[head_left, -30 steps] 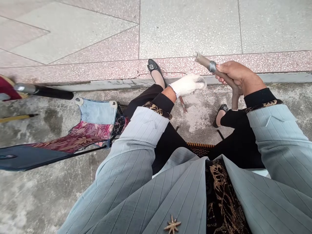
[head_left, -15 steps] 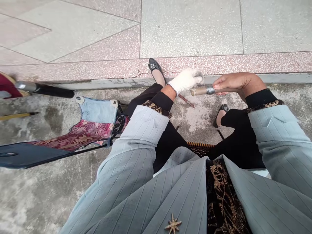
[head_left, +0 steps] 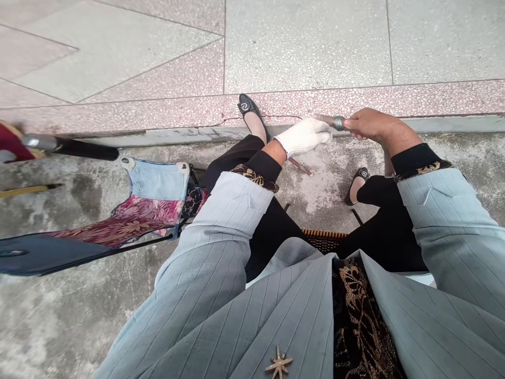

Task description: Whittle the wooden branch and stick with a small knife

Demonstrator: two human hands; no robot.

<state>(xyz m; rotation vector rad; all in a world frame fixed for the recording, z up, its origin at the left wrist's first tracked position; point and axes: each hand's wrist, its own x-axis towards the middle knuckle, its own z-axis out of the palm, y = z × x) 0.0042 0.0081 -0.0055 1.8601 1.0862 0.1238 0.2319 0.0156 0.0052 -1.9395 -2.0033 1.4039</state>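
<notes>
My right hand (head_left: 371,125), bare, is closed around a light-brown stick (head_left: 322,119) held out in front of me. Silvery wire (head_left: 338,123) is wound in a tight band around the stick, just beside my right fingertips. In a white knitted glove, my left hand (head_left: 305,136) is closed at the near side of the stick, left of the band. Its fingers are pinched at the wire's loose end, though the strand itself barely shows now. Below the glove, a thin reddish-brown rod (head_left: 301,166) lies on the concrete, partly covered by my left hand.
A folding chair (head_left: 158,179) with patterned fabric stands at my left. Beyond it are a black-handled tool (head_left: 84,148) and a yellow stick (head_left: 29,190). A raised tiled step (head_left: 307,58) runs across the front. Beneath me is a woven seat (head_left: 324,241).
The stick has tilted and moved up and forward, its free end now pointing away from me. My left hand has dropped slightly and now covers part of the stick.
</notes>
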